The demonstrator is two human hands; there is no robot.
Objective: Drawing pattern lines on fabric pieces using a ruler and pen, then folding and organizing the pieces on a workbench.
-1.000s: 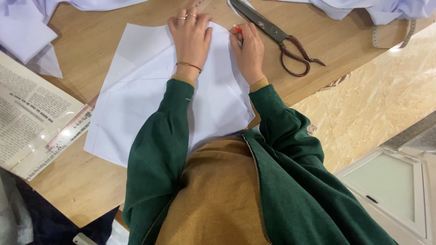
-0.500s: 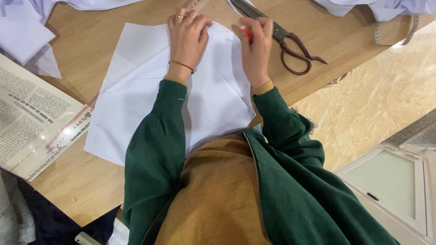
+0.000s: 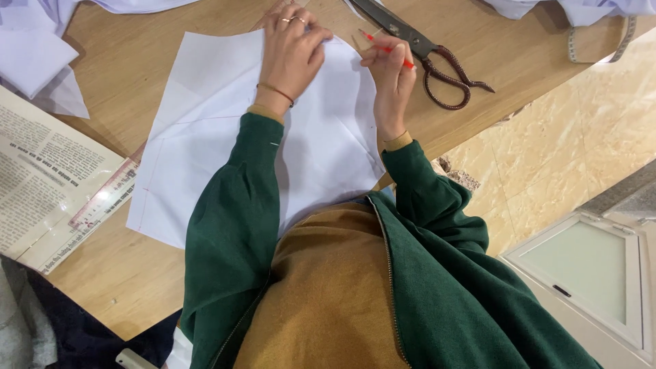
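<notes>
A white piece of fabric (image 3: 205, 137) with faint red marked lines lies flat on the wooden table (image 3: 123, 273). My left hand (image 3: 290, 58) presses down on the fabric's far edge, fingers curled, rings and a thin bracelet showing. My right hand (image 3: 389, 78) grips a red pencil (image 3: 383, 46) with its tip at the fabric's far right edge. Large dark-handled scissors (image 3: 427, 55) lie just beyond my right hand, apart from it.
A newspaper (image 3: 41, 178) and a clear ruler (image 3: 102, 198) lie at the left. More white cloth (image 3: 34, 61) sits at the far left, and another bundle (image 3: 581, 10) at the far right by a measuring tape (image 3: 601, 48). The table edge drops to a tiled floor (image 3: 567, 143).
My right hand has lifted slightly and moved toward the fabric's far edge with the red pencil. My left hand has stayed pressed on the fabric.
</notes>
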